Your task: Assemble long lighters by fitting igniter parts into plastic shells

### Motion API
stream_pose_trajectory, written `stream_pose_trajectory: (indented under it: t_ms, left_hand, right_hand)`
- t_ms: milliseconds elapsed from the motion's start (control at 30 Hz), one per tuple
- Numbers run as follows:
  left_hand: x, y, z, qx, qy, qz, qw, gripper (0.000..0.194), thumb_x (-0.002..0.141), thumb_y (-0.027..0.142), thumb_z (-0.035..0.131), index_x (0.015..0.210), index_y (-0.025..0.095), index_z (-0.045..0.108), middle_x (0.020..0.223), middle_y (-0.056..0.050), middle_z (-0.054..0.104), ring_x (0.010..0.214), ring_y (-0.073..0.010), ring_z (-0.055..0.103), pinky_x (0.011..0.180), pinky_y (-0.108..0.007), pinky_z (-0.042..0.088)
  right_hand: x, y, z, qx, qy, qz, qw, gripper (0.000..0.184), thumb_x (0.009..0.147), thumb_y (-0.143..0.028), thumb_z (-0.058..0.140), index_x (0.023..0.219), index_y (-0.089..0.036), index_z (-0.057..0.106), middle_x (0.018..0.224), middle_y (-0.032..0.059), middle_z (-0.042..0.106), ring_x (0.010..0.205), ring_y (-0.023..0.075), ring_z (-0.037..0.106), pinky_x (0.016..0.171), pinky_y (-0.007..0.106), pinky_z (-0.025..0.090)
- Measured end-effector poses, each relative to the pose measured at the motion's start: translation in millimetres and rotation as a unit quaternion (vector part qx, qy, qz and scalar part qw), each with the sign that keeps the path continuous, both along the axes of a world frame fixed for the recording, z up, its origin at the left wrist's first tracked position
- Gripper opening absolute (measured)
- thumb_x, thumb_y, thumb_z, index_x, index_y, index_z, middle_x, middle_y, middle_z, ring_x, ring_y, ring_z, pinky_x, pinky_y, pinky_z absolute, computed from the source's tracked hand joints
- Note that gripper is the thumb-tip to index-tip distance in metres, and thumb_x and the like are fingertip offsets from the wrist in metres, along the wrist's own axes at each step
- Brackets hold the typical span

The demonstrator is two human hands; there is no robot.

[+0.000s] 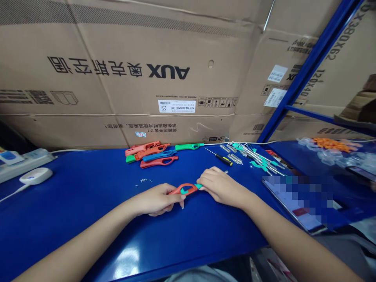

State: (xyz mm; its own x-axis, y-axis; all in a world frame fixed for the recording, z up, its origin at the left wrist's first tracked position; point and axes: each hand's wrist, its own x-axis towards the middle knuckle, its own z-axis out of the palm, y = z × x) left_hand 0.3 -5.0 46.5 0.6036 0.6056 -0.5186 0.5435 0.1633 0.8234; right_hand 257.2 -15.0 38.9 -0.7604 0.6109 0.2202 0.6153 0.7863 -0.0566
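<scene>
Presently, the person holds a red handle (191, 190) low over the blue table (88, 239), near the middle of it, between the two hands. The left hand (162, 199) is closed around the rear end of the handle, with the thumb lying along its near side. The right hand (217, 184) is also closed, and its fingers pinch the teal tip (199, 186) at the front end; how the fingers are placed underneath, one cannot tell. Another teal piece (184, 191) is seen inside the loop of the handle. Behind the hands, near the cardboard (117, 86), several red handles (158, 161) lie in a small pile together with a blue handle (160, 155), and a green handle (188, 147) lies just beside them. To the right of these there is a screwdriver (224, 159) with a black and yellow grip, then some clear parts (235, 158), and a bunch of metal rods (266, 158) with teal ends. Small thin bits (143, 180) are scattered beyond the left hand. A tablet (289, 203) lies at the right, and a white device (36, 176) rests at the left, near a power strip (28, 162).
</scene>
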Motion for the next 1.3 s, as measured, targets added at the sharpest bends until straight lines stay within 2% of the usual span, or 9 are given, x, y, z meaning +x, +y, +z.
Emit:
stream_pose_trajectory:
  t_ms: [167,300,467,567,733,833,967,1100,1300]
  left_hand:
    - [-7.5,4.1,2.8,-0.131,-0.013,-0.035,0.991,0.049,0.08,0.065,0.067,0.09,0.017,0.068,0.049,0.008,0.035,0.034,-0.0043,0.022,0.03,-0.016,0.016]
    - [-12.0,9.9,-1.5,-0.246,-0.048,-0.047,0.967,0.046,0.083,0.061,0.066,0.093,0.016,0.069,0.047,0.009,0.029,0.035,-0.0044,0.014,0.03,-0.014,0.012]
    - [-9.6,8.0,-3.2,-0.286,-0.078,-0.058,0.953,0.046,0.081,0.062,0.067,0.093,0.018,0.064,0.048,0.01,0.028,0.035,-0.0048,0.013,0.029,-0.014,0.013]
    - [-5.2,-1.8,0.7,-0.193,-0.049,-0.042,0.979,0.047,0.082,0.066,0.065,0.087,0.019,0.059,0.051,0.01,0.03,0.037,-0.0054,0.019,0.03,-0.015,0.016]
    - [4.7,-17.6,-1.2,0.069,0.018,-0.031,0.997,0.043,0.092,0.061,0.05,0.081,0.019,0.054,0.057,0.007,0.042,0.043,-0.0087,0.035,0.04,-0.02,0.03]
    - [9.8,-22.5,-6.6,0.242,0.057,-0.019,0.968,0.037,0.096,0.05,0.045,0.078,0.019,0.053,0.062,0.004,0.047,0.051,-0.0111,0.043,0.05,-0.023,0.032]
    - [10.5,-22.9,-9.9,0.442,0.161,-0.024,0.882,0.018,0.094,0.034,0.05,0.084,0.02,0.054,0.071,0.0,0.059,0.06,-0.0173,0.056,0.054,-0.027,0.032]
    - [2.2,-13.7,-8.1,0.518,0.169,-0.019,0.838,0.012,0.09,0.032,0.057,0.097,0.022,0.06,0.095,-0.002,0.067,0.078,-0.022,0.065,0.06,-0.028,0.04]
    - [-6.6,1.1,-12.5,0.541,0.123,0.032,0.832,0.029,0.092,0.042,0.061,0.114,0.022,0.062,0.112,-0.006,0.067,0.095,-0.0247,0.066,0.073,-0.031,0.049]
  right_hand:
    - [-8.2,-6.4,-4.3,-0.034,-0.003,0.026,0.999,0.018,0.1,-0.016,0.047,0.098,-0.014,0.065,0.092,0.0082,0.066,0.088,0.0214,0.055,0.082,0.035,0.044]
    - [-5.8,-3.3,-11.7,-0.001,0.072,0.083,0.994,0.019,0.1,-0.017,0.047,0.104,-0.012,0.065,0.09,0.0104,0.066,0.086,0.0214,0.052,0.082,0.035,0.046]
    - [-2.3,-1.7,-13.6,0.023,0.129,0.119,0.984,0.019,0.097,-0.009,0.046,0.104,-0.01,0.064,0.086,0.0111,0.064,0.082,0.0207,0.049,0.078,0.034,0.047]
    - [-2.2,-3.6,-12.9,0.03,0.105,0.108,0.988,0.019,0.094,-0.006,0.046,0.101,-0.01,0.064,0.084,0.0109,0.062,0.08,0.0208,0.048,0.074,0.034,0.046]
    - [-0.5,1.7,-15.1,0.068,0.085,0.096,0.989,0.02,0.096,-0.009,0.045,0.106,-0.011,0.062,0.087,0.012,0.065,0.081,0.0217,0.05,0.075,0.036,0.045]
    - [1.7,8.1,-15.8,0.061,0.096,0.048,0.992,0.015,0.099,-0.017,0.047,0.105,-0.014,0.062,0.092,0.0104,0.067,0.086,0.0216,0.055,0.076,0.034,0.044]
    - [3.7,9.1,-15.1,0.048,0.062,-0.021,0.997,0.017,0.102,-0.029,0.049,0.102,-0.018,0.062,0.093,0.0064,0.068,0.082,0.0194,0.061,0.071,0.031,0.042]
    - [9.9,6.8,-12.2,0.006,0.052,-0.056,0.997,0.023,0.102,-0.037,0.048,0.104,-0.019,0.063,0.091,0.0049,0.066,0.081,0.0182,0.063,0.067,0.028,0.042]
    - [35.8,19.9,-8.3,-0.027,0.116,-0.095,0.988,0.016,0.1,-0.03,0.054,0.103,-0.019,0.065,0.097,0.0067,0.066,0.092,0.0201,0.062,0.079,0.03,0.046]
